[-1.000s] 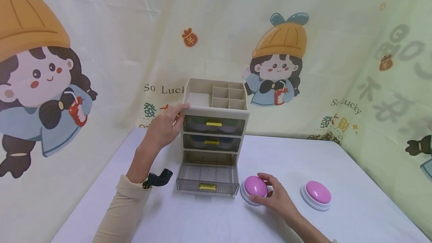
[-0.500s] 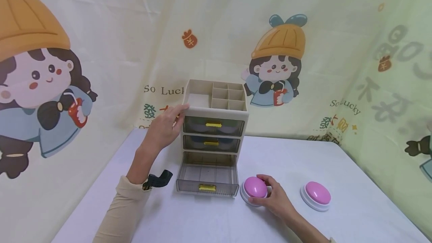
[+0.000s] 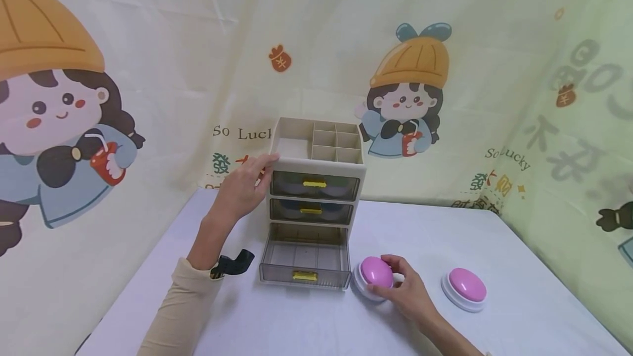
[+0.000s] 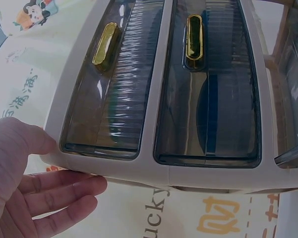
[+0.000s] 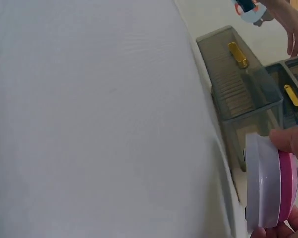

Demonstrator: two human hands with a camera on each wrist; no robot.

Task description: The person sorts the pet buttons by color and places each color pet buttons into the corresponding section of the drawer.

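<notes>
My left hand (image 3: 243, 184) holds the upper left front corner of a beige drawer organizer (image 3: 318, 162). In the left wrist view, one digit lies on its front frame (image 4: 161, 89) and the other fingers (image 4: 64, 196) lie along the side. Its lowest clear grey drawer (image 3: 305, 275) is pulled out and looks bare inside; the upper two are closed. Right beside that drawer, my right hand (image 3: 409, 294) grips a round push light (image 3: 377, 273) with a pink dome and white base. Thumb and fingers clasp it from opposite sides in the right wrist view, base (image 5: 262, 183) facing the table.
A second pink-domed push light (image 3: 465, 287) stands on the white tabletop (image 3: 296, 323), to the right of my right hand. The organizer's compartmented top tray (image 3: 294, 147) is open. Behind the table hangs a printed cloth (image 3: 316, 87).
The view has shifted very slightly. Both hands, the organizer and the push lights otherwise keep their places.
</notes>
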